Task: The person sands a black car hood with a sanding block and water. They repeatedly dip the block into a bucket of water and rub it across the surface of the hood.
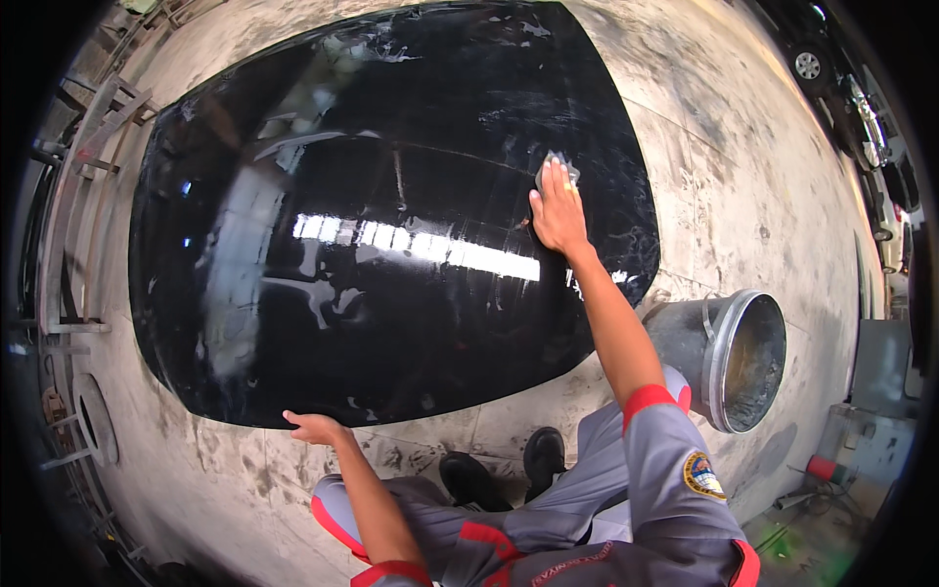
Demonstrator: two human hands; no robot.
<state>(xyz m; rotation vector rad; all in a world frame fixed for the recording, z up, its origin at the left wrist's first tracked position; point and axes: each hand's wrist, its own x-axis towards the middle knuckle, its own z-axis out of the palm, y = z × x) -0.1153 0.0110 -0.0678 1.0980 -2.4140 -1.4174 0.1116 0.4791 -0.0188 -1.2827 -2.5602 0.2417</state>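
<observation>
Stained concrete floor (pixel 743 176), metal racks (pixel 73 196)

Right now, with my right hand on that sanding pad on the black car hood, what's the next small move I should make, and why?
Probably draw the grey pad back toward you in one stroke. Your right hand presses it flat near the far right edge of the wet black hood, arm stretched almost fully, while your left hand braces the near edge, so pulling looks easier than pushing.

car hood (pixel 391 245): glossy wet black paint | bucket (pixel 729 357): dull grey metal | floor (pixel 743 176): rough stained concrete
</observation>
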